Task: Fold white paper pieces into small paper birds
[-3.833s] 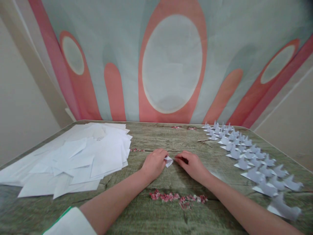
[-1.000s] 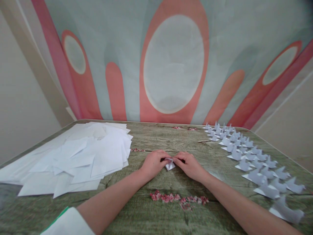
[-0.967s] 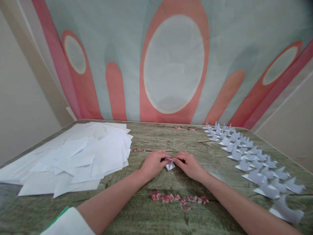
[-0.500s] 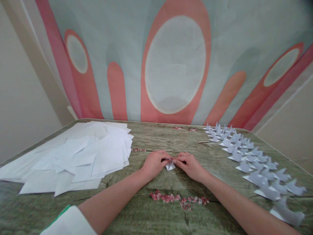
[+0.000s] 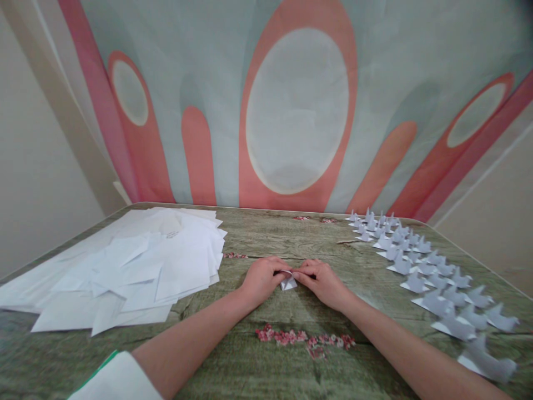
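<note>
A small folded piece of white paper [image 5: 288, 283] sits at the middle of the table, partly covered by fingers. My left hand [image 5: 265, 278] pinches its left side. From the right, my right hand [image 5: 320, 280] grips its upper edge with thumb and fingers. Both sets of fingertips meet at the top of the paper, so its upper part is hidden. The lower part shows as a small pointed shape with crease lines.
A spread pile of white paper sheets [image 5: 183, 266] covers the table's left side. Rows of folded paper birds [image 5: 433, 300] stand along the right side. The wood-patterned table [image 5: 233, 355] has printed pink flowers [image 5: 287, 336]. A patterned backdrop [image 5: 297, 111] hangs behind.
My right thumb has shifted slightly at the paper's upper edge. Both hands otherwise stay in place, still pinching the folded paper.
</note>
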### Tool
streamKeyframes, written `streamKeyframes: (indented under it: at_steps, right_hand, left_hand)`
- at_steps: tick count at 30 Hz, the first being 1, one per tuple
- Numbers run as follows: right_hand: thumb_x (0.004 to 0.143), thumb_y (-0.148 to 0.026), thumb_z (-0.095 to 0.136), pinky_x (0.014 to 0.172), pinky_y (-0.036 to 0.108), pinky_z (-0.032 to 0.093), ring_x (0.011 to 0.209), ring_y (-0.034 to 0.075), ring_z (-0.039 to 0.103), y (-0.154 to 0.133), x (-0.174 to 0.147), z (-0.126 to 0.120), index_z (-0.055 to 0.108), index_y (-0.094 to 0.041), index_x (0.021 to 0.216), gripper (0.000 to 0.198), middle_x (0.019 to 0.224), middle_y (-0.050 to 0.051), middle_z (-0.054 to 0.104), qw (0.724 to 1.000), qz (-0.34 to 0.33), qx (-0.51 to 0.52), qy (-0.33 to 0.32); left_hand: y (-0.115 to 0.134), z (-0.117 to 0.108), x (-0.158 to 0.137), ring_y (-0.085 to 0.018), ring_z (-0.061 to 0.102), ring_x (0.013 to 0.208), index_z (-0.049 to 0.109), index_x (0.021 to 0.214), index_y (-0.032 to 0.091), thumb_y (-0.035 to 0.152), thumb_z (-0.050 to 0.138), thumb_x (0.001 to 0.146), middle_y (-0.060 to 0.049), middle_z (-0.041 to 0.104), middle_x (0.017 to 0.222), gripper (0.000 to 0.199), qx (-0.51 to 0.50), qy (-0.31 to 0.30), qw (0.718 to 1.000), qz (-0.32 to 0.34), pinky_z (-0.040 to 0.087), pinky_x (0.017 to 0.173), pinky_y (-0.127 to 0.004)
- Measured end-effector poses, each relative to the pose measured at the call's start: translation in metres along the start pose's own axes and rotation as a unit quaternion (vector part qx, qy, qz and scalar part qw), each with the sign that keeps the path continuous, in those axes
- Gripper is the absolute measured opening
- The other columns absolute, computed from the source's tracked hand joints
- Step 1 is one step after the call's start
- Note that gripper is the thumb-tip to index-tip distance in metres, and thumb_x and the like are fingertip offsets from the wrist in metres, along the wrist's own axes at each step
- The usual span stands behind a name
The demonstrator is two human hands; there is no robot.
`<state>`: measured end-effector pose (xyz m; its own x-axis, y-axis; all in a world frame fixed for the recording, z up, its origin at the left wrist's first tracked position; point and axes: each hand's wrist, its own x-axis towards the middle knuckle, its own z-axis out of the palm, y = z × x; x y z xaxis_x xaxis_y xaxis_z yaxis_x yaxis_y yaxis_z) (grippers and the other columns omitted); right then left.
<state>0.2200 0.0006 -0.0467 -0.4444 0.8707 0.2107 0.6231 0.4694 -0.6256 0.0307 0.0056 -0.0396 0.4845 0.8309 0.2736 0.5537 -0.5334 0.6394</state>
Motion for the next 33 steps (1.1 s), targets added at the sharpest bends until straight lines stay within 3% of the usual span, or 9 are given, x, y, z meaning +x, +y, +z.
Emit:
streamKeyframes:
  at_steps: [17, 25, 33]
  right_hand:
    - [0.082, -0.039, 0.052, 0.072, 0.029, 0.034, 0.073, 0.017, 0.054, -0.0021, 0.001, 0.0017, 0.07, -0.03, 0.091, 0.022, 0.073, 0.001, 0.063, 1.0, 0.015, -0.008, 0.009]
    - [0.086, -0.036, 0.046, 0.071, 0.028, 0.035, 0.07, 0.015, 0.053, -0.0061, 0.0005, -0.0026, 0.071, -0.025, 0.076, 0.029, 0.07, 0.001, 0.062, 1.0, 0.005, -0.005, -0.004]
    - [0.085, -0.037, 0.048, 0.07, 0.027, 0.034, 0.07, 0.015, 0.054, -0.0052, 0.0013, -0.0009, 0.071, -0.027, 0.083, 0.025, 0.069, 0.001, 0.063, 1.0, 0.011, -0.005, 0.005]
  left_hand:
    - [-0.0031, 0.0014, 0.0006, -0.014, 0.059, 0.085, 0.069, 0.088, 0.022, 0.019, 0.054, 0.079, -0.001, 0.067, 0.089, 0.018, -0.023, 0.006, 1.0, -0.003, 0.043, 0.079, -0.023]
    - [0.0004, -0.0011, 0.0012, -0.015, 0.059, 0.085, 0.07, 0.086, 0.021, 0.018, 0.054, 0.078, -0.001, 0.067, 0.088, 0.018, -0.027, -0.003, 1.0, -0.01, 0.043, 0.079, -0.024]
    - [0.0002, -0.001, 0.0007, -0.015, 0.059, 0.085, 0.07, 0.086, 0.021, 0.016, 0.053, 0.077, -0.001, 0.067, 0.088, 0.019, -0.023, -0.006, 1.0, 0.0, 0.043, 0.079, -0.024]
